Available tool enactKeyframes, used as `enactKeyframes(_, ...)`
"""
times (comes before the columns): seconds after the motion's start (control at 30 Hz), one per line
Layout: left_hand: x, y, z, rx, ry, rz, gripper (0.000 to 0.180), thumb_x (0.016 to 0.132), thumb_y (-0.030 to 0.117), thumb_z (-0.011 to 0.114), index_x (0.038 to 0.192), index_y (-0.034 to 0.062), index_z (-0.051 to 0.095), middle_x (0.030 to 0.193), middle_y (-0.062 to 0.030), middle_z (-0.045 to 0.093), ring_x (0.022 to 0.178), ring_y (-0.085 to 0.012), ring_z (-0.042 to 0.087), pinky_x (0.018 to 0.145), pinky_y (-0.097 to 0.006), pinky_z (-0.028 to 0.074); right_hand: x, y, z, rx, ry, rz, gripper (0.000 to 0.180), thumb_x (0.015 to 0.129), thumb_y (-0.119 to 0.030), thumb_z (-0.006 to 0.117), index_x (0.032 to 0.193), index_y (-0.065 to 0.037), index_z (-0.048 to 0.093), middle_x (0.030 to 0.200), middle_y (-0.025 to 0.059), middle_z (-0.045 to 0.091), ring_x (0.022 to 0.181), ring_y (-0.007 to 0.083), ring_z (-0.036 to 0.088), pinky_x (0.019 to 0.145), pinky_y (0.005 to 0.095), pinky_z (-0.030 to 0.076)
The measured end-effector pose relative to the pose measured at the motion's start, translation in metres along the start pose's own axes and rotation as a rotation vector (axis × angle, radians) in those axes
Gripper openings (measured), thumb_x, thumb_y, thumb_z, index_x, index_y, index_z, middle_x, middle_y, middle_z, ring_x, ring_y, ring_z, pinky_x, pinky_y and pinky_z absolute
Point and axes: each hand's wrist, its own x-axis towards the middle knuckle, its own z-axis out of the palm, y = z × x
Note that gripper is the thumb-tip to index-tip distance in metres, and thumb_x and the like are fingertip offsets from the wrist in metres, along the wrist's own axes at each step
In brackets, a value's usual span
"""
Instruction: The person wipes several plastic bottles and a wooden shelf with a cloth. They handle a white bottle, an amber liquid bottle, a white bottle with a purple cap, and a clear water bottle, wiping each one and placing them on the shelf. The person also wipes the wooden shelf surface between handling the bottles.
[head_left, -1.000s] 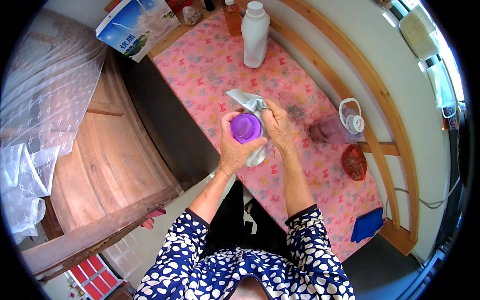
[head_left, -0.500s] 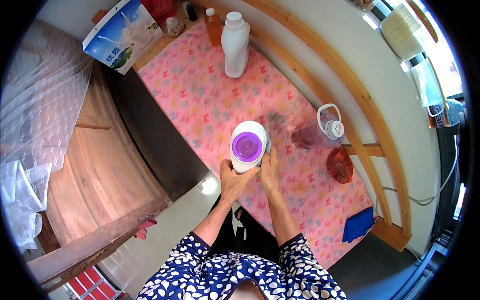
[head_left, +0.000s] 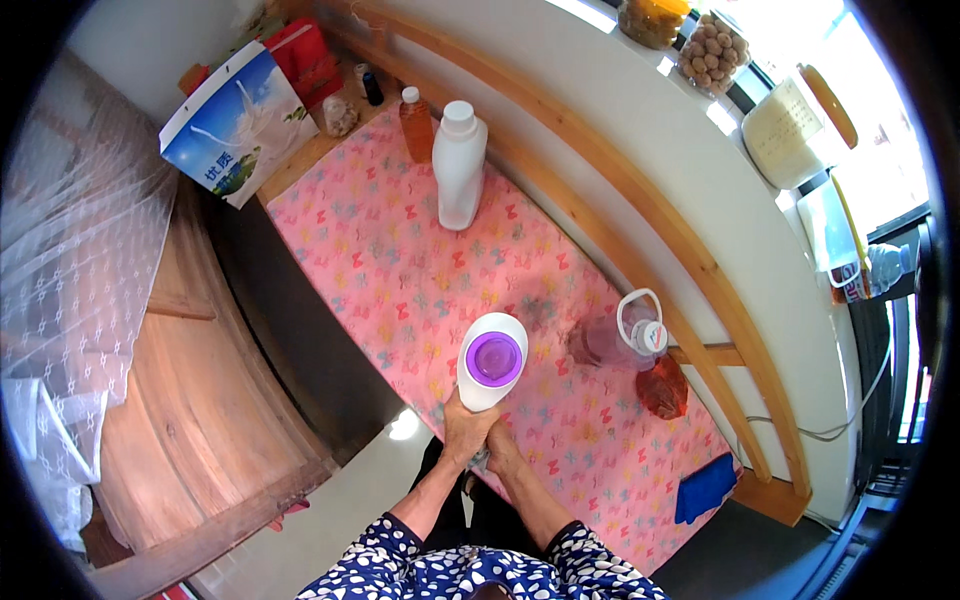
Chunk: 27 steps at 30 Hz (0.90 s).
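A white bottle with a round purple cap stands below me, seen from above. My left hand is wrapped round its near side. My right hand is close beside the left wrist, lower than the bottle's top. Its fingers are mostly hidden behind my left hand. A small greyish bit of something shows between the two hands; what it is I cannot make out.
On the pink bow-patterned cloth stand a white capped jug, an amber bottle and a clear handled bottle. A red bag and blue cloth lie at right. A wooden rail borders the far side.
My right hand has moved from the bottle's right side down and back toward my left wrist. My left hand stays on the bottle. The whole view has shifted, with the bottle lower in it.
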Motion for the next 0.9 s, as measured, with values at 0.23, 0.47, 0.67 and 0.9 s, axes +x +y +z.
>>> enactKeyframes(0.23, 0.058, 0.036, 0.007, -0.012, -0.095, 0.069, 0.030, 0.071, 0.008, 0.068, 0.099, -0.0009, 0.061, 0.092, -0.0036, 0.065, 0.082, -0.0118, 0.060, 0.074, -0.028, 0.049, 0.017, -0.039, 0.047, 0.178, 0.065, -0.120, 0.027, 0.089, -0.012, 0.049, 0.113, 0.000, 0.055, 0.103, 0.0111, 0.062, 0.088, 0.0207, 0.064, 0.073, 0.0352, 0.053)
enactKeyframes(0.47, 0.145, 0.087, 0.035, 0.158, -0.160, 0.187, 0.026, 0.072, 0.005, 0.063, 0.096, -0.0027, 0.059, 0.084, -0.0070, 0.065, 0.080, -0.0128, 0.059, 0.070, -0.029, 0.048, 0.070, -0.116, 0.090, 0.214, 0.026, -0.259, 0.028, 0.089, -0.013, 0.050, 0.113, 0.000, 0.055, 0.101, 0.0105, 0.063, 0.087, 0.0208, 0.064, 0.073, 0.0356, 0.054)
enactKeyframes(0.67, 0.206, 0.082, 0.057, -0.026, -0.167, 0.193, 0.029, 0.072, 0.007, 0.065, 0.099, -0.0024, 0.058, 0.088, -0.0088, 0.066, 0.081, -0.0126, 0.059, 0.069, -0.029, 0.048, 0.126, -0.157, 0.096, 0.307, -0.046, -0.176, 0.026, 0.089, -0.013, 0.049, 0.111, -0.002, 0.054, 0.099, 0.0098, 0.063, 0.086, 0.0220, 0.064, 0.074, 0.0360, 0.054)
enactKeyframes(0.9, 0.248, 0.067, 0.068, 0.017, -0.129, 0.289, 0.029, 0.070, 0.002, 0.062, 0.099, -0.0011, 0.060, 0.087, -0.0037, 0.063, 0.076, -0.0112, 0.057, 0.067, -0.027, 0.047, 0.166, -0.175, 0.098, 0.330, -0.027, -0.227, 0.021, 0.089, -0.014, 0.047, 0.103, -0.002, 0.056, 0.095, 0.0107, 0.064, 0.083, 0.0228, 0.065, 0.073, 0.0369, 0.055)
